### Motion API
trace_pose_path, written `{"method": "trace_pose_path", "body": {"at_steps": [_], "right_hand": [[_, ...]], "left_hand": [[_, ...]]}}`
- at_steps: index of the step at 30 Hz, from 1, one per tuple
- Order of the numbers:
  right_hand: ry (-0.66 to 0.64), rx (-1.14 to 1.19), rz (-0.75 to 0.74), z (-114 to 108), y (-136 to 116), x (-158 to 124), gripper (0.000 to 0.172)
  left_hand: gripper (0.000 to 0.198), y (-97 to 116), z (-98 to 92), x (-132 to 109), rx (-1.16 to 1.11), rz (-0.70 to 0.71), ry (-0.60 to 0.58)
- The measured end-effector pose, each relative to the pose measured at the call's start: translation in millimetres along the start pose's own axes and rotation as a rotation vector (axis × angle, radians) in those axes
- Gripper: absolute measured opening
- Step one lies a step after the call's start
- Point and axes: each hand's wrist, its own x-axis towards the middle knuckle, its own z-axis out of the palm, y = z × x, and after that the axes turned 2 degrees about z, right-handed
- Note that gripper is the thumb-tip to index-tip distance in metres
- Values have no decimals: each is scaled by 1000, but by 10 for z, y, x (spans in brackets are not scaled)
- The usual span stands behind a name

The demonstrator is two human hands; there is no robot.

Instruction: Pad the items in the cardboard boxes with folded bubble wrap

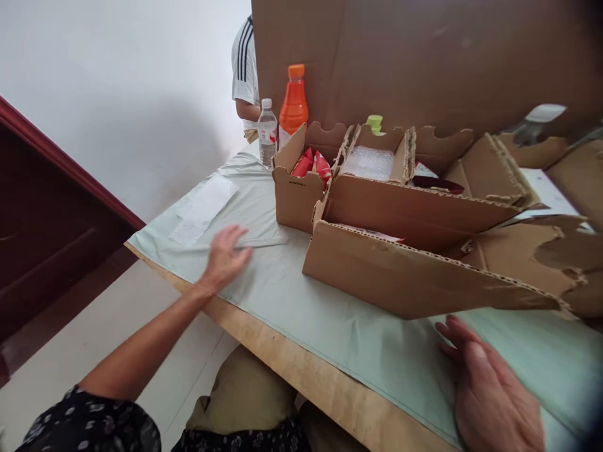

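My left hand [226, 257], slightly blurred, hovers over or rests on the pale green tablecloth [277, 276]. Its fingers are spread and hold nothing. Beyond it lie clear, crinkled plastic wrappers [205, 204]. At the lower right, my right hand [499, 392] has its fingers loosely extended and thumb up, just before the lower edge of the long front cardboard tray [400, 273]. Nothing shows in it; whether its fingertips touch the tray I cannot tell. Behind stand cardboard compartments, one with red packets [311, 164], another with bubble wrap [370, 162].
A clear water bottle [267, 135] and an orange drink bottle [294, 103] stand behind the left box. A tall cardboard panel [424, 56] rises behind. Another person's sleeve [245, 56] shows beside it. The table's wooden edge [292, 358] runs near my legs.
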Motion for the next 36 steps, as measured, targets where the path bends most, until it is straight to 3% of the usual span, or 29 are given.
{"method": "trace_pose_path", "body": {"at_steps": [3, 5, 9, 11, 17, 20, 26, 32, 36], "right_hand": [[-29, -88, 90, -11, -62, -107, 50], [-57, -125, 75, 17, -135, -98, 51], [-79, -206, 39, 60, -166, -55, 50], [-68, -222, 23, 66, -136, -52, 51], [-49, -244, -11, 86, -90, -51, 50], [-43, -219, -31, 99, -73, -49, 48], [-33, -155, -80, 114, -44, -55, 42], [-26, -133, -119, 139, -25, -67, 36], [-25, -158, -139, 139, -33, -66, 38]], "left_hand": [[55, -487, -326, 281, 204, -175, 104], [55, -720, -452, 453, 293, -260, 104], [28, -996, -592, 654, 386, -354, 42], [26, -1056, -650, 693, 415, -379, 17], [43, -972, -590, 715, 477, -288, -47], [39, -905, -553, 764, 501, -289, -86], [38, -864, -664, 842, 529, -280, -160], [40, -759, -540, 895, 515, -279, -142], [35, -704, -791, 987, 423, -292, -115]]}}
